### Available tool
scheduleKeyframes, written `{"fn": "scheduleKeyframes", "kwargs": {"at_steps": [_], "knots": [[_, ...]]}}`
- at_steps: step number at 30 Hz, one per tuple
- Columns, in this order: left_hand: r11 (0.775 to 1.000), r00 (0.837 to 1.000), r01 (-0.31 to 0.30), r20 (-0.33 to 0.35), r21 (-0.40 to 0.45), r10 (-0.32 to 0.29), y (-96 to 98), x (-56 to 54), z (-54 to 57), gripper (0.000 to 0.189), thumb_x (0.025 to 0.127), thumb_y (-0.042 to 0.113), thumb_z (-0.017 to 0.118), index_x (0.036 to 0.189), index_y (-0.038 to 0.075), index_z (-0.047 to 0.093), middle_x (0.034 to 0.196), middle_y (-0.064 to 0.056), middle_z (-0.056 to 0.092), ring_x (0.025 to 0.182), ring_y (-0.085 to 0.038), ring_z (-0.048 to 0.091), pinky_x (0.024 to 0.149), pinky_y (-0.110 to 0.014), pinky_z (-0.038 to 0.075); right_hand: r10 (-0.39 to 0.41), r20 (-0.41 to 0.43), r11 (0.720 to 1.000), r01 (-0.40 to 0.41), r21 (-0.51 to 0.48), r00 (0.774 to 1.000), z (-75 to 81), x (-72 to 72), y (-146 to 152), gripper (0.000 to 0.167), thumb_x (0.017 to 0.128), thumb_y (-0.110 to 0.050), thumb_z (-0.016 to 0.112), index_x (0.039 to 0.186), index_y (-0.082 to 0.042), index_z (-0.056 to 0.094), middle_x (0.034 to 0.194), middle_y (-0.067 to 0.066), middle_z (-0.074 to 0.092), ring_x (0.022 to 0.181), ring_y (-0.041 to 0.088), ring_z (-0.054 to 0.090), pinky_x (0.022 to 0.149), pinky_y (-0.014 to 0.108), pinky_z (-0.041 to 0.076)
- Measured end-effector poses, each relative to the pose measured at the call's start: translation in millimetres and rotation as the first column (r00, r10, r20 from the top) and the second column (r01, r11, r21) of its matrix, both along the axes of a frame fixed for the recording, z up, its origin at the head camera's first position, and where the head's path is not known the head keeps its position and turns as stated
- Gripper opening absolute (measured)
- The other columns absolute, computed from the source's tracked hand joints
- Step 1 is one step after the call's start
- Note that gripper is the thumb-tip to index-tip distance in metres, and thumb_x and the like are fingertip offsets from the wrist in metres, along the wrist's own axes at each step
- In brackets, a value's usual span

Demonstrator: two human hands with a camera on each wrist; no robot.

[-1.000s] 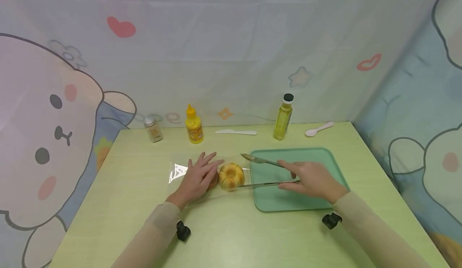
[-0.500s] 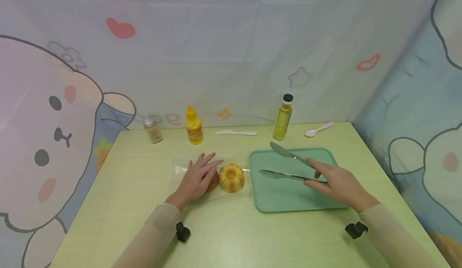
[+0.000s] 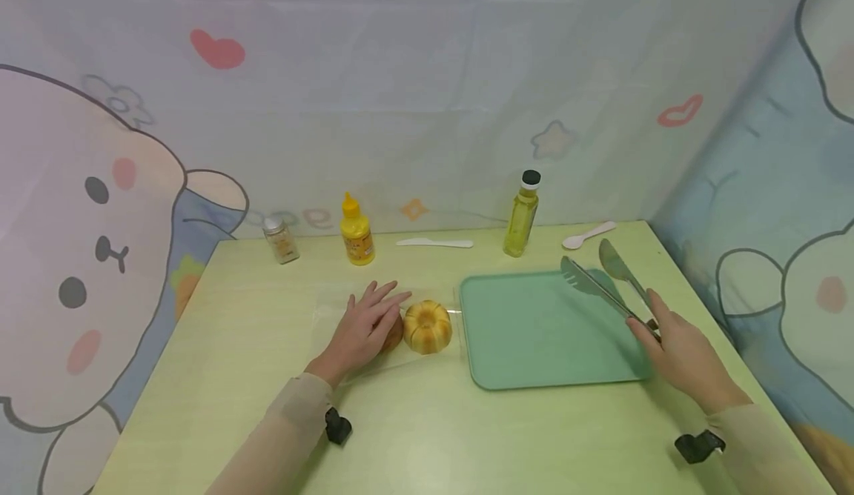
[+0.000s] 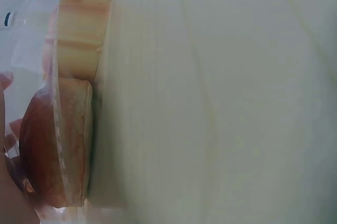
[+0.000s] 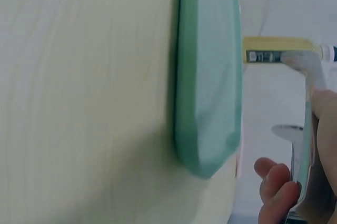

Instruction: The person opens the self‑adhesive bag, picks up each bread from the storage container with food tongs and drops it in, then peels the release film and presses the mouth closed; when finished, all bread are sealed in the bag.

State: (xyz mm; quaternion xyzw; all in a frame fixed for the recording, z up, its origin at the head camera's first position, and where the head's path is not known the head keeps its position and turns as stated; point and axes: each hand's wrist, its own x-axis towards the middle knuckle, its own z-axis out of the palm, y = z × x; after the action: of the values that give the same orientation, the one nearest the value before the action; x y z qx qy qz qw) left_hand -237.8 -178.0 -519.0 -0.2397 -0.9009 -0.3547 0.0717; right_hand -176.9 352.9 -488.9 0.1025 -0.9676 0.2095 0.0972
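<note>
My left hand (image 3: pixel 360 336) lies with fingers spread over a brown bun (image 3: pixel 394 336), which it partly hides in the head view. Touching distance to the right sits a golden, ridged round bread (image 3: pixel 428 327) with a dimple on top. Both breads are within clear plastic (image 3: pixel 330 306), whose see-through edge crosses in front of the bun (image 4: pixel 47 140) in the left wrist view. My right hand (image 3: pixel 687 361) grips metal tongs (image 3: pixel 614 301) by their arms, above the right end of the green tray (image 3: pixel 520 332). The tongs' tips stand apart with nothing between them.
Along the table's back edge stand a glass shaker (image 3: pixel 282 241), a yellow squeeze bottle (image 3: pixel 357 237) and an oil bottle (image 3: pixel 521 217). A white plastic knife (image 3: pixel 435 243) and a pale spoon (image 3: pixel 587 236) lie there too. A printed cloth (image 3: pixel 400 72) hangs behind.
My right hand has carried the tongs from beside the golden bread rightward across the tray to its right end, tips now pointing up and left. The left hand stays on the bun.
</note>
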Motion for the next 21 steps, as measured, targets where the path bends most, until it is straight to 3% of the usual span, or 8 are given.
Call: {"fn": "scheduleKeyframes", "kwargs": {"at_steps": [3, 5, 9, 11, 15, 21], "knots": [[1.0, 1.0, 0.0, -0.006, 0.001, 0.0, -0.3, 0.0, 0.8, 0.039, 0.114, 0.033, 0.046, 0.146, 0.022, 0.065, 0.161, -0.011, 0.049, 0.152, -0.053, 0.031, 0.114, -0.085, 0.014, -0.067, 0.0, 0.997, 0.067, -0.022, 0.998, -6.8, 1.7, 12.7, 0.068, 0.112, -0.03, 0.051, 0.155, 0.017, 0.026, 0.098, 0.032, 0.065, 0.082, 0.047, 0.067, 0.067, 0.063, 0.052], [1.0, 1.0, -0.001, -0.006, -0.002, 0.001, -0.3, 0.0, 1.4, 0.039, 0.114, 0.033, 0.046, 0.146, 0.023, 0.064, 0.16, -0.012, 0.05, 0.152, -0.053, 0.032, 0.114, -0.085, 0.015, -0.102, -0.001, 0.994, 0.102, -0.042, 0.995, -11.5, 3.4, 21.2, 0.066, 0.113, -0.028, 0.049, 0.152, 0.02, 0.027, 0.085, 0.025, 0.063, 0.07, 0.039, 0.063, 0.06, 0.055, 0.05], [1.0, 1.0, -0.006, -0.009, -0.021, 0.006, -0.6, 0.1, 3.3, 0.039, 0.114, 0.033, 0.046, 0.147, 0.023, 0.064, 0.158, -0.012, 0.053, 0.151, -0.051, 0.035, 0.114, -0.083, 0.019, -0.156, -0.045, 0.987, 0.154, -0.051, 0.987, -19.6, 5.9, 36.4, 0.049, 0.112, -0.022, 0.049, 0.131, 0.022, 0.04, 0.067, 0.012, 0.051, 0.057, 0.028, 0.05, 0.052, 0.045, 0.041], [1.0, 1.0, -0.007, -0.008, -0.028, 0.007, -0.7, 0.3, 4.9, 0.039, 0.114, 0.033, 0.046, 0.147, 0.022, 0.064, 0.156, -0.012, 0.054, 0.15, -0.051, 0.037, 0.115, -0.082, 0.02, -0.191, -0.04, 0.981, 0.189, -0.051, 0.981, -23.0, 7.6, 41.6, 0.045, 0.111, -0.022, 0.049, 0.124, 0.02, 0.041, 0.068, 0.018, 0.052, 0.059, 0.038, 0.054, 0.054, 0.052, 0.043], [0.999, 1.0, -0.012, -0.002, -0.031, 0.012, -0.7, 0.3, 8.6, 0.04, 0.113, 0.034, 0.047, 0.146, 0.019, 0.064, 0.154, -0.01, 0.057, 0.149, -0.05, 0.04, 0.115, -0.081, 0.021, -0.257, 0.008, 0.965, 0.257, -0.044, 0.966, -28.6, 10.8, 47.4, 0.051, 0.111, -0.024, 0.048, 0.128, 0.022, 0.036, 0.09, 0.042, 0.055, 0.086, 0.066, 0.057, 0.07, 0.071, 0.044], [1.0, 1.0, -0.016, -0.021, -0.015, 0.016, 0.3, -3.7, 10.2, 0.04, 0.113, 0.034, 0.047, 0.145, 0.016, 0.064, 0.151, -0.008, 0.06, 0.147, -0.046, 0.044, 0.116, -0.08, 0.022, -0.306, 0.034, 0.951, 0.307, -0.038, 0.951, -34.6, 14.6, 49.2, 0.054, 0.111, -0.027, 0.046, 0.128, 0.023, 0.035, 0.1, 0.052, 0.051, 0.091, 0.073, 0.054, 0.071, 0.074, 0.043]]}}
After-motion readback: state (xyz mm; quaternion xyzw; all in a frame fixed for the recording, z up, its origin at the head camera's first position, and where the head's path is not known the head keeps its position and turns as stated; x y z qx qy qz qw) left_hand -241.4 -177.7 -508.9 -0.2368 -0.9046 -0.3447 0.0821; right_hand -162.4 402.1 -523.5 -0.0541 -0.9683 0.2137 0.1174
